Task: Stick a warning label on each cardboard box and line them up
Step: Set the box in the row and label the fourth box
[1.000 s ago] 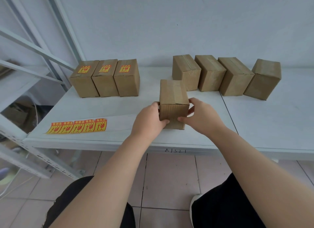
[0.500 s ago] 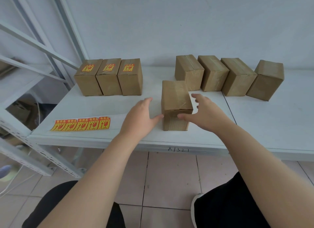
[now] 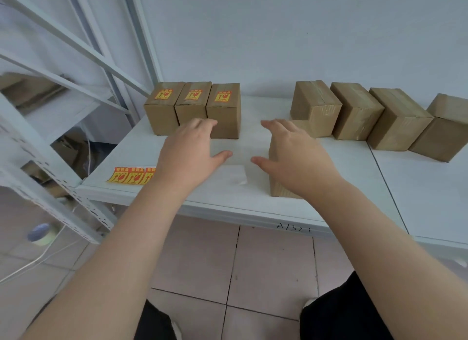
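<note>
Unlabelled box (image 3: 278, 187) near table (image 3: 417, 192) edge, under R grip (image 3: 296, 160), contact unclear. L grip (image 3: 187, 157) alongside, fingers spread like R, nothing held. Label strip (image 3: 128, 176) left of L grip. 3 labelled boxes (image 3: 193, 109) beyond L grip, 4 plain boxes (image 3: 357, 111) beyond R.

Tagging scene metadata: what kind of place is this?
Probably a stockroom or packing area: taped cardboard boxes on a white table, a strip of warning labels, metal shelving at left.

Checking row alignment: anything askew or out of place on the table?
The far-right unlabelled box sits turned, out of line with its three neighbours. Another bare box stands alone, forward of the others, partly behind the right hand.
</note>
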